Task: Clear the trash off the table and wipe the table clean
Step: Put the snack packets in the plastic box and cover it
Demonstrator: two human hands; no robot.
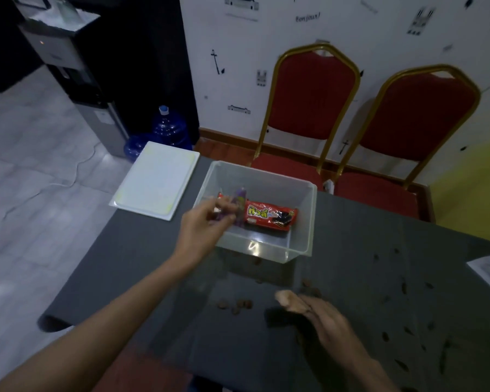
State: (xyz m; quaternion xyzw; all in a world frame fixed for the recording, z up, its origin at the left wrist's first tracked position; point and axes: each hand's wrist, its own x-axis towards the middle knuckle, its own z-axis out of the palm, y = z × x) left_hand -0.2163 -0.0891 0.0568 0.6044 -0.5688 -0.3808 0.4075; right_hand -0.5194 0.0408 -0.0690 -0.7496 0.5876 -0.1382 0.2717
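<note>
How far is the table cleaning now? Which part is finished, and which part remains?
Done: a red snack wrapper lies in the clear plastic bin. In hand: the left hand holds a purple wrapper over the bin, and the right hand reaches toward a blurred pale piece. Left: brown crumbs still dot the dark grey table. No wiping cloth is visible.
</note>
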